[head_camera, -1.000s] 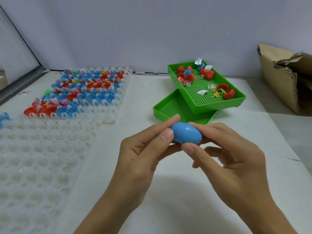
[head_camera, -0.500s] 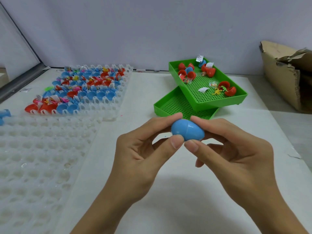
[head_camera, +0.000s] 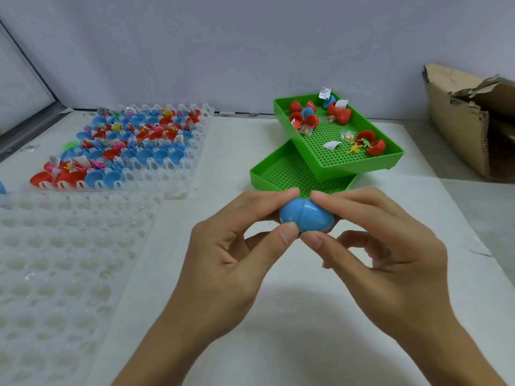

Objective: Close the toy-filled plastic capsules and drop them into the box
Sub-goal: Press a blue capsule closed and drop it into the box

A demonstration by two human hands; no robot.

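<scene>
Both hands, left (head_camera: 231, 254) and right (head_camera: 390, 254), pinch 1 blue capsule (head_camera: 306, 218) between their fingertips.

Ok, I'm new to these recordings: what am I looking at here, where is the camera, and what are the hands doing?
No machine here: a person wears a camera on the head, looking down at their own two bare hands. The left hand and right hand pinch a blue capsule between them; its halves look joined. On the white table lie a clear tray of open red and blue capsules, an empty clear tray and two stacked green trays. The cardboard box stands far right.
</scene>
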